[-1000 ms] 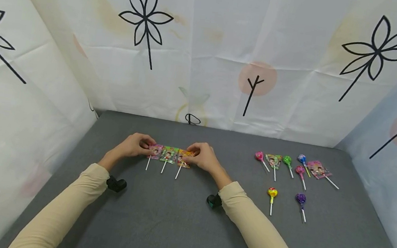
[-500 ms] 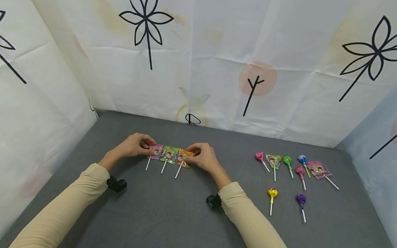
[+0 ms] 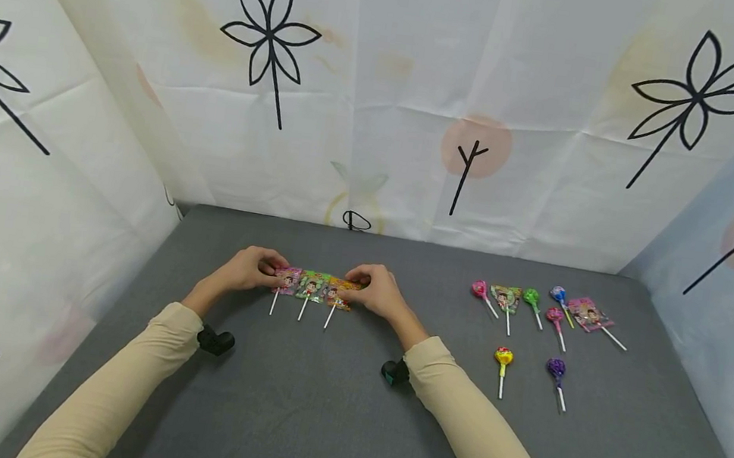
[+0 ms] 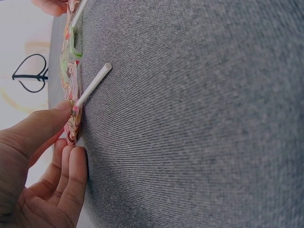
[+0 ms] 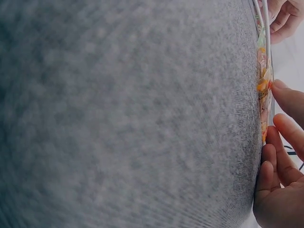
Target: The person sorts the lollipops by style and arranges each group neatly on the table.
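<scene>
Side by side on the grey table lie a pink flat-wrapped lollipop [image 3: 288, 279], a green flat-wrapped lollipop [image 3: 312, 286] and an orange flat-wrapped lollipop [image 3: 338, 293], sticks toward me. My left hand [image 3: 253, 268] pinches the pink one by its outer edge. In the left wrist view its thumb [image 4: 45, 124] lies on the wrapper near the white stick [image 4: 94, 84], with curled fingers at the edge. On the other side my right hand [image 3: 379, 289] holds the orange one by its outer edge. The right wrist view shows the thumb [image 5: 287, 97] against the orange wrapper [image 5: 264, 90], which is seen edge-on.
Toward the right of the grey table [image 3: 302, 420] lie several more lollipops, among them a green ball lollipop [image 3: 532, 299], a pink flat-wrapped one [image 3: 589, 314], a yellow one [image 3: 504, 359] and a purple one [image 3: 557, 370]. A white patterned cloth [image 3: 403, 50] hangs behind.
</scene>
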Action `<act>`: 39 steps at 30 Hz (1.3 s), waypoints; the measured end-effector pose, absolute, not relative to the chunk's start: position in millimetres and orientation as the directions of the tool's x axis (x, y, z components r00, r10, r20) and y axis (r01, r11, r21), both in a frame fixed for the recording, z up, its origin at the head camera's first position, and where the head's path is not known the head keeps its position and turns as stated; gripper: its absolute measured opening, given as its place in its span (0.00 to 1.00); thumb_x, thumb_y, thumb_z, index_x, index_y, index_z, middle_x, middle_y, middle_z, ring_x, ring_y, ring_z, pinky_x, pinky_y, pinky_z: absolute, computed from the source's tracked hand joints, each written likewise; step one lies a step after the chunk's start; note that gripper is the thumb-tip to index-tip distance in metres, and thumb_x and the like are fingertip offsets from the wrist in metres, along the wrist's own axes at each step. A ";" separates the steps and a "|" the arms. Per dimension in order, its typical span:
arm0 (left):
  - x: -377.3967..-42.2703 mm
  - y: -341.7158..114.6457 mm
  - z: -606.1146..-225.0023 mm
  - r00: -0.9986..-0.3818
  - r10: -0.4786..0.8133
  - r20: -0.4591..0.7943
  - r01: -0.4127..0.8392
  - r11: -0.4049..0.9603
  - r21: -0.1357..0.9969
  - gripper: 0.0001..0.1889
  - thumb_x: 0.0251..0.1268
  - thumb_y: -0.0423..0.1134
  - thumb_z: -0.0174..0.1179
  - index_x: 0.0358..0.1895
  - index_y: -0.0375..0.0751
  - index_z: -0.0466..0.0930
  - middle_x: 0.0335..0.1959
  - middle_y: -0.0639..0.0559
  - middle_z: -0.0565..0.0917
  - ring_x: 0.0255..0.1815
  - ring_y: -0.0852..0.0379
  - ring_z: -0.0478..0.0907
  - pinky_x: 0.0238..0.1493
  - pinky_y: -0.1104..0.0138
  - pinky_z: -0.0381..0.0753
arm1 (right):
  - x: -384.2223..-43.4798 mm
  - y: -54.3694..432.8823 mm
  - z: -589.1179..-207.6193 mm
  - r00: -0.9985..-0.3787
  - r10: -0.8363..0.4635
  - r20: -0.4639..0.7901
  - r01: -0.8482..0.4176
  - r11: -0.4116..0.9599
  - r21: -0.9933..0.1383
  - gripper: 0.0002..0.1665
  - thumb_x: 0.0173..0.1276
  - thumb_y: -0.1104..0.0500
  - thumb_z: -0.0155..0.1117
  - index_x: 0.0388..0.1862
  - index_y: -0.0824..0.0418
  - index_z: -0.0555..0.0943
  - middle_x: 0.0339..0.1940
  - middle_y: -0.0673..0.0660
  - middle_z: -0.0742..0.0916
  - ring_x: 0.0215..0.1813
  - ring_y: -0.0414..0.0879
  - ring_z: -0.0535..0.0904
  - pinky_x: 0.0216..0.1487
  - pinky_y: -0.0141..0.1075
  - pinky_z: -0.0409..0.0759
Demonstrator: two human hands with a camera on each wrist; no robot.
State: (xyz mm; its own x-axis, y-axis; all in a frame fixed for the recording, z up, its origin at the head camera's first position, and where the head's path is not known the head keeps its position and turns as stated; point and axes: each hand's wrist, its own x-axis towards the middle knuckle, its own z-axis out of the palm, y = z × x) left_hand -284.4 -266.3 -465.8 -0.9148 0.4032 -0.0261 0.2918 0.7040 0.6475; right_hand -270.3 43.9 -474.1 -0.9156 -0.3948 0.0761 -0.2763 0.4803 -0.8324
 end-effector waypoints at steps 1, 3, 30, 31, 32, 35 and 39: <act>-284.5 -266.2 -465.5 -0.914 0.404 -0.026 0.293 0.704 0.647 0.17 0.64 0.36 0.73 0.53 0.32 0.84 0.46 0.42 0.84 0.47 0.47 0.82 0.47 0.53 0.79 | -270.6 44.0 -474.1 -0.916 -0.394 0.074 -0.274 0.481 -0.833 0.20 0.61 0.60 0.80 0.50 0.66 0.87 0.45 0.56 0.87 0.46 0.50 0.79 0.46 0.42 0.78; -284.9 -266.1 -464.9 -0.914 0.406 -0.024 0.295 0.703 0.647 0.17 0.64 0.36 0.73 0.53 0.32 0.84 0.46 0.42 0.84 0.47 0.46 0.82 0.47 0.52 0.79 | -271.5 44.2 -474.4 -0.917 -0.392 0.075 -0.275 0.484 -0.831 0.20 0.61 0.59 0.80 0.50 0.65 0.87 0.45 0.56 0.87 0.47 0.50 0.79 0.47 0.42 0.78; -285.6 -266.5 -464.3 -0.907 0.420 -0.008 0.315 0.692 0.649 0.18 0.64 0.36 0.73 0.53 0.31 0.84 0.46 0.41 0.84 0.48 0.43 0.83 0.49 0.49 0.79 | -261.4 84.7 -449.2 -0.874 -0.460 0.157 -0.290 0.236 -0.927 0.21 0.70 0.62 0.71 0.57 0.72 0.81 0.53 0.67 0.85 0.52 0.55 0.83 0.53 0.48 0.78; -285.3 -266.7 -464.8 -0.907 0.422 -0.008 0.316 0.692 0.649 0.18 0.64 0.36 0.73 0.53 0.31 0.84 0.46 0.41 0.84 0.48 0.43 0.83 0.49 0.49 0.79 | -258.4 88.5 -445.6 -0.873 -0.462 0.155 -0.285 0.225 -0.932 0.20 0.71 0.62 0.71 0.57 0.71 0.81 0.54 0.67 0.85 0.52 0.54 0.83 0.53 0.48 0.78; -285.1 -266.9 -465.4 -0.906 0.423 -0.007 0.318 0.692 0.649 0.18 0.64 0.36 0.73 0.53 0.32 0.84 0.47 0.41 0.84 0.48 0.44 0.83 0.49 0.49 0.79 | -255.7 92.3 -442.3 -0.874 -0.463 0.150 -0.273 0.211 -0.938 0.20 0.71 0.62 0.71 0.57 0.70 0.82 0.54 0.66 0.85 0.52 0.54 0.83 0.53 0.47 0.78; -284.3 -267.7 -466.5 -0.908 0.419 -0.005 0.315 0.690 0.651 0.18 0.63 0.37 0.73 0.53 0.32 0.84 0.47 0.41 0.84 0.48 0.44 0.83 0.49 0.50 0.79 | -247.6 104.9 -432.3 -0.871 -0.470 0.142 -0.249 0.172 -0.953 0.17 0.71 0.62 0.70 0.56 0.67 0.82 0.54 0.66 0.84 0.52 0.52 0.83 0.54 0.47 0.78; -283.0 -268.9 -467.1 -0.911 0.412 -0.008 0.306 0.690 0.656 0.19 0.63 0.38 0.74 0.53 0.32 0.84 0.47 0.41 0.84 0.48 0.43 0.83 0.49 0.49 0.79 | -236.7 123.7 -421.2 -0.867 -0.477 0.143 -0.233 0.135 -0.963 0.16 0.72 0.63 0.69 0.56 0.66 0.83 0.54 0.64 0.85 0.52 0.53 0.83 0.55 0.45 0.78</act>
